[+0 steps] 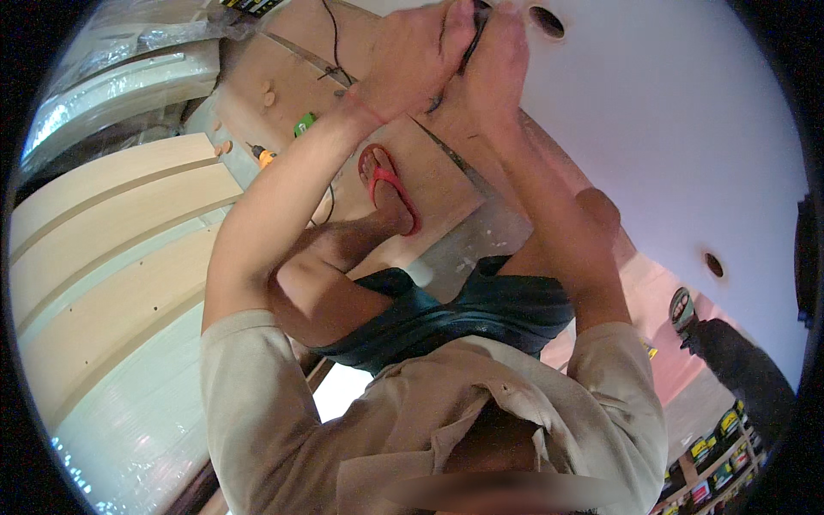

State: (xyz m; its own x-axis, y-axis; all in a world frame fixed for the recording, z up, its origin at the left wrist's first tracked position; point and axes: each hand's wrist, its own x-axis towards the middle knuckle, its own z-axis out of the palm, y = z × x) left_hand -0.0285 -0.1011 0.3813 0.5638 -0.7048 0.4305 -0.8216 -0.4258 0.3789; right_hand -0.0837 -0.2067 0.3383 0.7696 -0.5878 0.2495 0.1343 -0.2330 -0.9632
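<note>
At the top edge my two hands are close together beside a white panel (661, 129). A thin black cable (471, 50) runs between them. My left hand (410, 64) is closed at the cable, its fingers bent and partly cut off by the picture's edge. From the other side my right hand (496, 73) closes on the same cable, its fingertips also partly out of view. The panel has a round hole (547, 22) just right of my right hand and a second hole lower down. What the fingertips pinch exactly is hidden.
A yellow and black power drill (263, 155), a small green object (304, 124) and round wooden discs (269, 96) lie on the brown board. Pale planks (120, 249) and plastic-wrapped pieces (129, 90) fill the left. Another person's dark-clothed leg (742, 360) is at right, near shelves (712, 463).
</note>
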